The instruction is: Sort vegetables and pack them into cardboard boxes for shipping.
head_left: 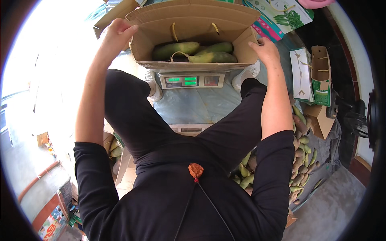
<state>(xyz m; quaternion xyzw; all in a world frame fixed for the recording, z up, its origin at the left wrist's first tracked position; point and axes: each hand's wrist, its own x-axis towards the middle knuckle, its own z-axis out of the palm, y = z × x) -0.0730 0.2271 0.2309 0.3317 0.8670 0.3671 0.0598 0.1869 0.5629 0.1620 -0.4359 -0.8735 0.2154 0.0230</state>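
An open brown cardboard box point(193, 18) stands on a grey weighing scale point(192, 80) with a lit green display. Inside the box lie several long green gourds point(193, 51). My left hand point(116, 34) grips the box's left wall near its top corner. My right hand point(265, 48) rests on the box's right flap. Both forearms are bare, with black sleeves pushed up. My knees in black trousers spread to either side of the scale.
A heap of green and brownish gourds point(299, 160) lies at my right on a dark sheet. Folded green-and-white cartons point(311, 74) stand at the right, printed cartons point(281, 16) behind the box. A blue sheet point(193, 106) covers the floor under the scale.
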